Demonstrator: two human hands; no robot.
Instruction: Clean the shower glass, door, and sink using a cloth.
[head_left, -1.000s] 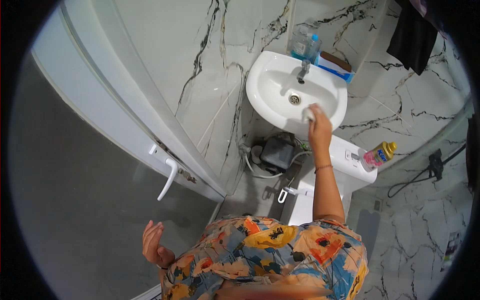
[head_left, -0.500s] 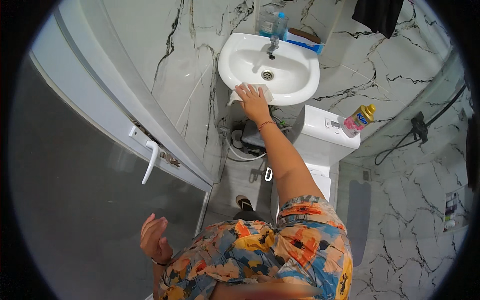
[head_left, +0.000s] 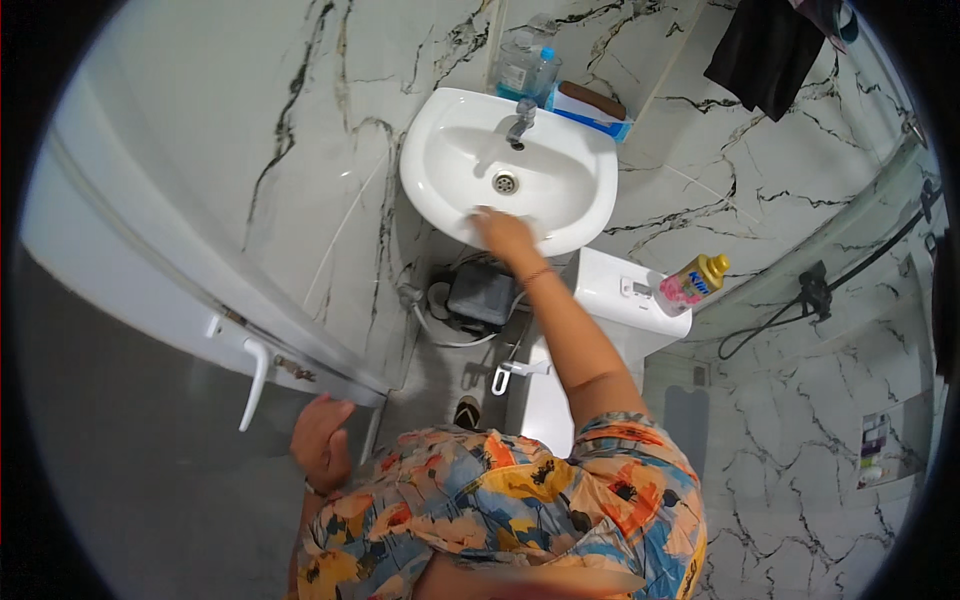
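Note:
My right hand [head_left: 503, 236] is at the front rim of the white sink [head_left: 430, 196], fingers curled over a pale cloth [head_left: 532, 226]. Motion smears the fingers, and the cloth barely stands out against the white rim. Low at the left, beside the door, my left hand [head_left: 322, 440] hangs in the air with nothing in it. Its fingers are loosely bent and the thumb stands apart. A grey tap [head_left: 521, 120] rises at the back of the basin, above the drain [head_left: 506, 183].
Right of the sink, a pink bottle with a gold cap [head_left: 693, 284] stands on the toilet tank [head_left: 610, 290]. Clear bottles [head_left: 530, 72] and a blue box [head_left: 590, 108] sit behind the basin. A grey bin [head_left: 480, 295] is below it. The white door handle [head_left: 257, 385] juts out at left.
My right hand has slid along the front rim, its fingers now more curled and the cloth less visible. My left hand has risen slightly. The whole view has shifted and tilted.

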